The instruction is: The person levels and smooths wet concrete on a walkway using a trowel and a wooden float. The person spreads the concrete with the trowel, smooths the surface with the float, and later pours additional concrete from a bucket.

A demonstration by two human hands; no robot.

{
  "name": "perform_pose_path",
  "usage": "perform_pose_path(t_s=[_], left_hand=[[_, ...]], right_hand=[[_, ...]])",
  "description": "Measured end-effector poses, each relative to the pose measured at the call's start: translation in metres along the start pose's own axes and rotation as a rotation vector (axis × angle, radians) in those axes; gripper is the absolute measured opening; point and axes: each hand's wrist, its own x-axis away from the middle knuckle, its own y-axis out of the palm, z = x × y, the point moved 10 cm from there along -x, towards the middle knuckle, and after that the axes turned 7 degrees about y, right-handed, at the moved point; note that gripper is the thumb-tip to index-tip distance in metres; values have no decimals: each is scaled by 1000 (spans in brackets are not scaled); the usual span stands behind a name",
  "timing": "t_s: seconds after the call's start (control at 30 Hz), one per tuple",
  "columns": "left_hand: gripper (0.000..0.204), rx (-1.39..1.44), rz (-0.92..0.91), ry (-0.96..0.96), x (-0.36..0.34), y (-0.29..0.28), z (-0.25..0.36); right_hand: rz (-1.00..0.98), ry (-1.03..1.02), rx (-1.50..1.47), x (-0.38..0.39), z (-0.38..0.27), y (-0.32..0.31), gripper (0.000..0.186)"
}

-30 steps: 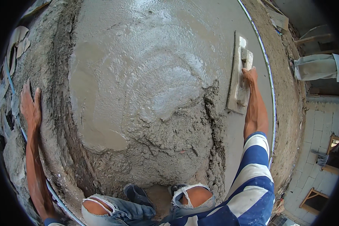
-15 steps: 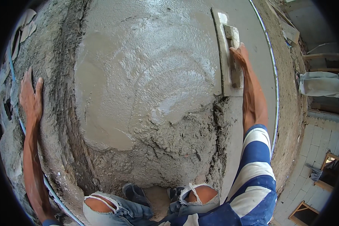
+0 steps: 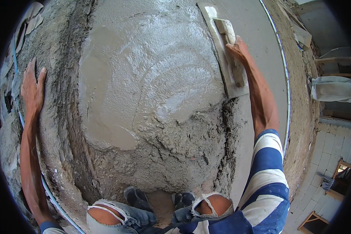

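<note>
My right hand (image 3: 238, 50) is closed round the handle of a long plastering trowel (image 3: 218, 43), whose flat plate lies on the wet concrete along its right part. The plate is tilted, its far end leaning left. Smooth, shiny wet concrete (image 3: 117, 85) spreads to the left of the trowel. Closer to me the concrete (image 3: 175, 156) is rough and lumpy. My left hand (image 3: 33, 87) rests flat with its fingers stretched out on the rough earthen bank (image 3: 54, 78) at the left, holding nothing.
A blue hose (image 3: 50, 191) runs along the left bank. On the right, a pale thin edging strip (image 3: 282, 58) borders the smoothed concrete. Beyond it lie a dirt strip (image 3: 300, 113), a hanging grey cloth (image 3: 333, 89) and a block wall (image 3: 319, 156). My shoes (image 3: 138, 199) stand at the near edge.
My right hand has shifted the trowel slightly left, and its far end has swung to the left. My left hand stays on the bank.
</note>
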Motion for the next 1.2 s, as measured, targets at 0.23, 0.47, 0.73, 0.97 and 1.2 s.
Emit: perform_pose_path(t_s=[0.23, 0.47, 0.73, 0.97, 1.2], left_hand=[[68, -9, -21, -31, 1, 1, -2], [66, -26, -32, -51, -5, -3, 13], [66, 6, -40, -92, 5, -4, 9], [65, 34, -56, -132, 8, -12, 11], [64, -18, -15, -61, -1, -24, 26]], right_hand=[[-31, 0, -90, 39, -20, 0, 55], [-82, -47, -129, 109, -36, -1, 51], [-355, -175, -140, 301, -70, 0, 53], [127, 164, -169, 110, 12, -48, 52], [60, 158, -144, 15, -14, -24, 53]])
